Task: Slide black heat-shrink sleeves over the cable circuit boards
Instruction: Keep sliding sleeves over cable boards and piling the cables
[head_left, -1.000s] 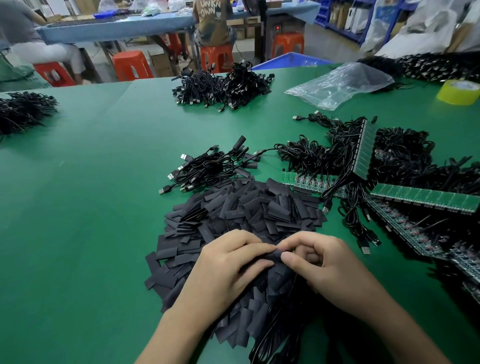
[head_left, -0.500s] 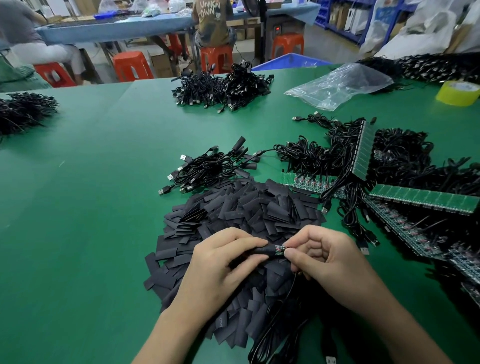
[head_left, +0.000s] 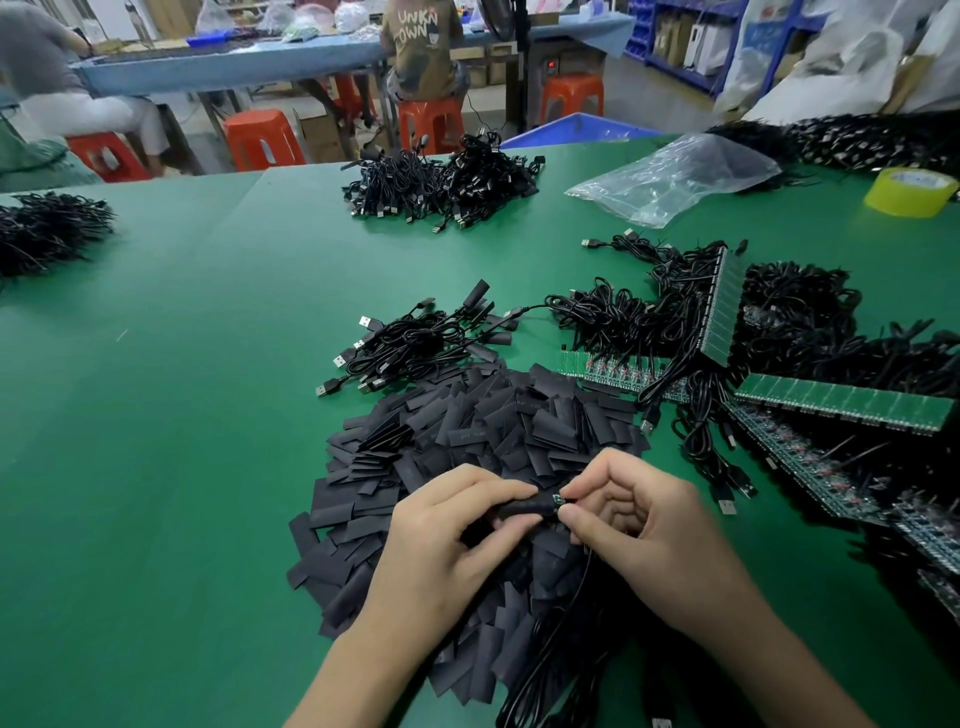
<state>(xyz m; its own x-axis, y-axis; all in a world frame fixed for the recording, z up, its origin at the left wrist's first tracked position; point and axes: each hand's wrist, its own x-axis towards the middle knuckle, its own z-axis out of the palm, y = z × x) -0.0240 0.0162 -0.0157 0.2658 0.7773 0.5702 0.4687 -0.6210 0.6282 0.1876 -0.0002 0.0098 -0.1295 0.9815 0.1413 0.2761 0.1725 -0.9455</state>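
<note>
Pinching heat-shrink sleeve (head_left: 522, 506) in left hand (head_left: 457, 540), fingers curled round it; right hand (head_left: 631, 525) pinches circuit board (head_left: 559, 500) at sleeve mouth, above sleeve pile (head_left: 467, 436) on desk (head_left: 182, 415). Best: keep board level, push straight, cover it fully.

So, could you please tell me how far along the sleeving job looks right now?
Done, apparently: a small bunch of cables beyond the sleeve pile, some ends already black-sleeved. In hand: the left hand holds a sleeve while the right hand pinches a circuit board, its green tip exposed. Left: many cabled board panels on the right and that big sleeve pile.
</note>
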